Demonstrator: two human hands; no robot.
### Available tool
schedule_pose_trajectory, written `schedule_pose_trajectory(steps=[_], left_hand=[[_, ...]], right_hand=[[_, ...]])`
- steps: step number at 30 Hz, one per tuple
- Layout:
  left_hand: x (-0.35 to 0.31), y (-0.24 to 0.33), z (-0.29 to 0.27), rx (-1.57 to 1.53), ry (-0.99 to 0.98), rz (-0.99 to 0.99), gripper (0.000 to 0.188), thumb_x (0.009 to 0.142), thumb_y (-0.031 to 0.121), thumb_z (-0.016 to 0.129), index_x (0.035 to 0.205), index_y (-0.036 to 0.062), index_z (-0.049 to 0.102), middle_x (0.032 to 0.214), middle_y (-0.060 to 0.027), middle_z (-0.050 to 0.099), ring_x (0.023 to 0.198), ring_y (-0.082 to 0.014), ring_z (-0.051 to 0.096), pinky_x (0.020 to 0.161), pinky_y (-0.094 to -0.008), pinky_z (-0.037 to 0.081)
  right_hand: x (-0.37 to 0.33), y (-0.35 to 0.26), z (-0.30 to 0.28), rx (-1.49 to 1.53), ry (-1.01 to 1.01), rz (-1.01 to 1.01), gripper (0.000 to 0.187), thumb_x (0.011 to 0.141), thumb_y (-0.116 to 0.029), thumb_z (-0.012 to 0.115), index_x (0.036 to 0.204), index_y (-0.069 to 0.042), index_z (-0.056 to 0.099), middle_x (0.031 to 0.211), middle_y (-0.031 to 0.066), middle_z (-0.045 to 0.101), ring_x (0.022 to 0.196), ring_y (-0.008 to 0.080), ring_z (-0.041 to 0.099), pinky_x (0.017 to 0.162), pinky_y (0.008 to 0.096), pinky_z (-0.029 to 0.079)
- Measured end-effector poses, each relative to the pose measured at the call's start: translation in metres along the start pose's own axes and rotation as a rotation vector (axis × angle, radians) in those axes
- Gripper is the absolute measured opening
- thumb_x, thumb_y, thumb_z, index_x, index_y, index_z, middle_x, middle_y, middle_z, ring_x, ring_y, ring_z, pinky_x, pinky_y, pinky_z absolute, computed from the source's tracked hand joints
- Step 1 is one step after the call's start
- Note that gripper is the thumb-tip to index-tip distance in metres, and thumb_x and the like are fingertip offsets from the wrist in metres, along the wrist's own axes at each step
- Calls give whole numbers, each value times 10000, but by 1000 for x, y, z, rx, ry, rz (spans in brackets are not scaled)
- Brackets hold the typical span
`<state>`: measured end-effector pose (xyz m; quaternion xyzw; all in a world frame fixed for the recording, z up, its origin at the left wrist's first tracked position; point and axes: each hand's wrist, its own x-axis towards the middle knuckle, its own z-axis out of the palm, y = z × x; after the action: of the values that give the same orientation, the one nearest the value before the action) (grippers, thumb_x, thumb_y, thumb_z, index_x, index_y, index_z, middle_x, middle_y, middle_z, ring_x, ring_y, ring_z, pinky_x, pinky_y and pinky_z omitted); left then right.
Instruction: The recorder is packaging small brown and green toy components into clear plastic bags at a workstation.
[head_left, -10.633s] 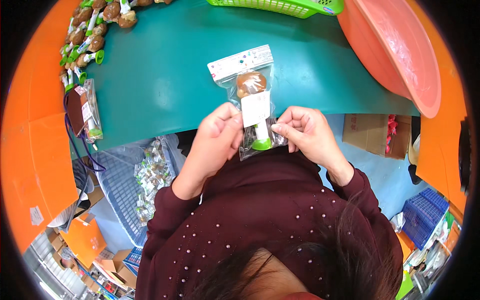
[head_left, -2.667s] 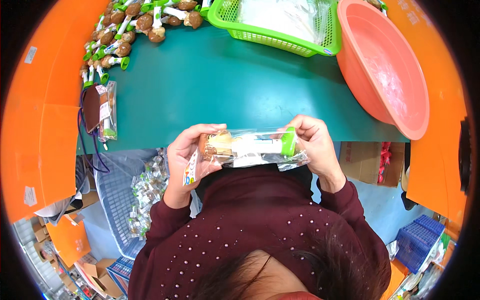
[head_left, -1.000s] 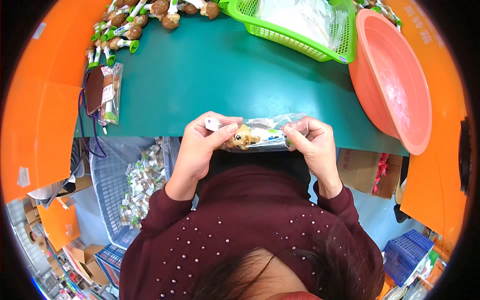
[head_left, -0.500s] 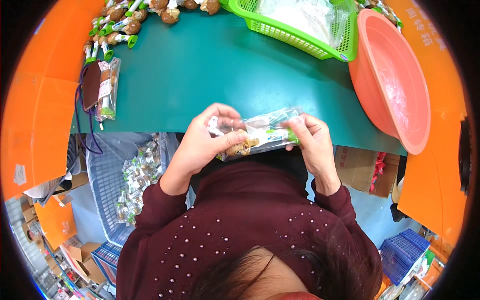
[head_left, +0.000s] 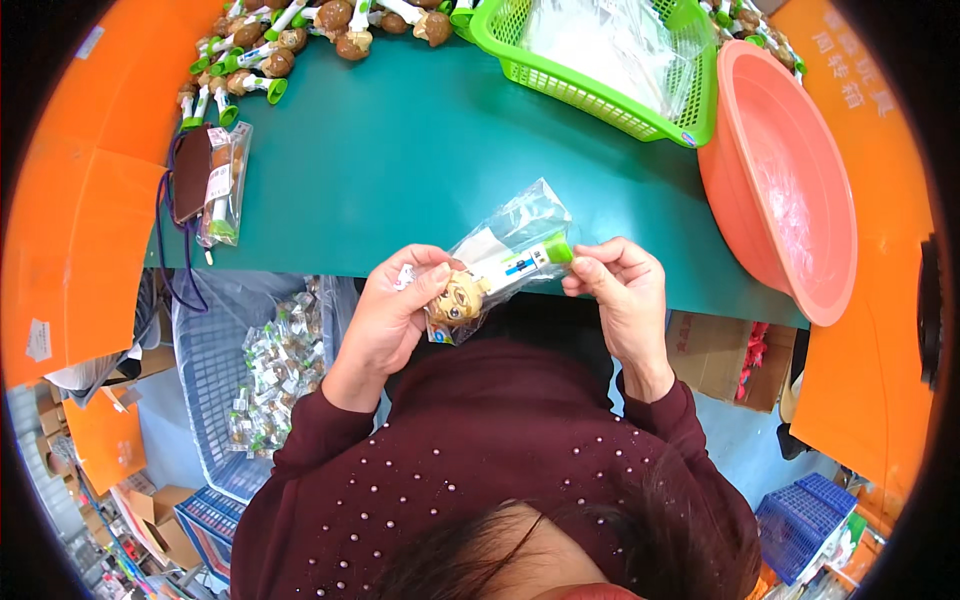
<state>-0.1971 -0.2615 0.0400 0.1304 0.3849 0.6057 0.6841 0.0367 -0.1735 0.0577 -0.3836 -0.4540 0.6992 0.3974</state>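
In front of me, at the table's near edge, is a toy [head_left: 508, 268] with a tan cartoon head, a white barrel and a flared green end. It lies in or against a clear plastic bag [head_left: 535, 205], whose loose end sticks up away from me. My left hand [head_left: 398, 310] grips the toy's head end and the plastic, thumb on top. A small white tag [head_left: 404, 277] shows between its fingers. My right hand [head_left: 625, 285] pinches at the tip of the green end; whether it holds toy or film there I cannot tell.
Loose toys [head_left: 270, 50] are heaped along the far left. A bagged toy [head_left: 222, 185] lies by a brown pouch [head_left: 190, 172]. A green basket [head_left: 590, 88] of clear bags and a pink basin [head_left: 735, 170] stand right. A blue crate [head_left: 205, 390] below holds bagged toys.
The toy has tilted, its green end rising toward the far right and its head coming nearer me. My right hand has shifted slightly to the tip of the green end.
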Motion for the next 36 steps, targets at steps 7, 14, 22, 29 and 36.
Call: schedule_pose_trajectory(steps=[7, 14, 22, 29, 36], left_hand=[[-18, 14, -11, -140, -24, 48, 173, 950, 158, 600, 1061, 31, 563, 1046, -146, 649, 963, -284, 664, 812, -385, 571], [-92, 112, -133, 145, 22, 109, 337, 893, 213, 676, 1146, 32, 547, 1043, -101, 633, 923, -214, 651, 832, -346, 542], [-228, 142, -367, 498, 830, 53, 368, 867, 186, 691, 1166, 10, 570, 995, -93, 655, 946, -214, 647, 835, -331, 520], [-161, 241, -283, 1081, 1319, 1348, 234, 940, 155, 626, 1071, -38, 619, 1009, -123, 676, 883, -167, 651, 807, -278, 526], [-33, 342, -156, 1907, 1158, 348, 904, 755, 525, 705, 1447, 63, 353, 1178, -255, 613, 1136, -364, 590, 923, -455, 483]], right_hand=[[1, -8, 19, 116, -1, -35, 138, 846, 45, 672, 882, -33, 563, 779, 80, 644, 635, 138, 630, 577, 250, 510], [-7, -22, 21, -71, 139, -174, 89, 911, -53, 627, 945, -51, 545, 774, 53, 594, 643, 125, 570, 581, 251, 456], [0, -35, 38, -187, 109, -181, 67, 930, -77, 606, 929, -32, 556, 751, 47, 585, 644, 103, 553, 583, 226, 437], [-4, -42, 55, -313, 131, -195, 71, 930, -76, 603, 912, -22, 561, 749, 41, 584, 644, 82, 541, 577, 209, 419], [-14, -46, 62, -333, 124, -206, 65, 927, -66, 605, 913, -19, 561, 756, 42, 589, 639, 77, 538, 578, 205, 421]])
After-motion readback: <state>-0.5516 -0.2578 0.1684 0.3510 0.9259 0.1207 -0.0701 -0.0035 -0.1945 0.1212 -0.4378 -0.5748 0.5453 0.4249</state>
